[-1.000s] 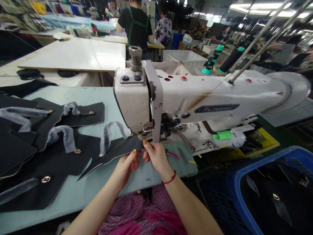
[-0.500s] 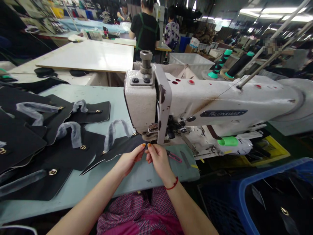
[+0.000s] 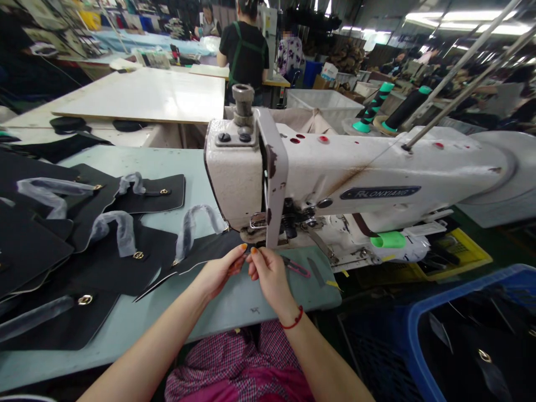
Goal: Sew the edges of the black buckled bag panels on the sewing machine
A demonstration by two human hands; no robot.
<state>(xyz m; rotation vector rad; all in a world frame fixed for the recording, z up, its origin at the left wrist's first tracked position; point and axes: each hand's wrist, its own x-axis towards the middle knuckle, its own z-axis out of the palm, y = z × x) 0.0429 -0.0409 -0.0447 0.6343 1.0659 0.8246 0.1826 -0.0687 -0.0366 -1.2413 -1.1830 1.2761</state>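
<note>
A black leather-like panel (image 3: 207, 247) lies under the head of a white sewing machine (image 3: 238, 184). A plastic-wrapped handle (image 3: 189, 231) with gold fittings is attached to it. My left hand (image 3: 224, 268) pinches the panel's near right edge between thumb and fingers. Close beside it, my right hand (image 3: 268, 273) is closed in a pinch at the same edge, just in front of the needle area. The fingertips of both hands nearly meet, and the bit of material between them is mostly hidden. A red string bracelet circles my right wrist.
Several black panels (image 3: 121, 262) with wrapped handles cover the table's left side. Pink-handled thread snips (image 3: 296, 267) lie right of my hands. A blue basket (image 3: 414, 335) with black pieces stands at lower right. Thread cones (image 3: 406, 109) stand behind the machine; people work farther back.
The view has shifted slightly, so the scene sits a little farther left. Both hands stay pinched at the panel's edge, with only a small shift of the fingers.
</note>
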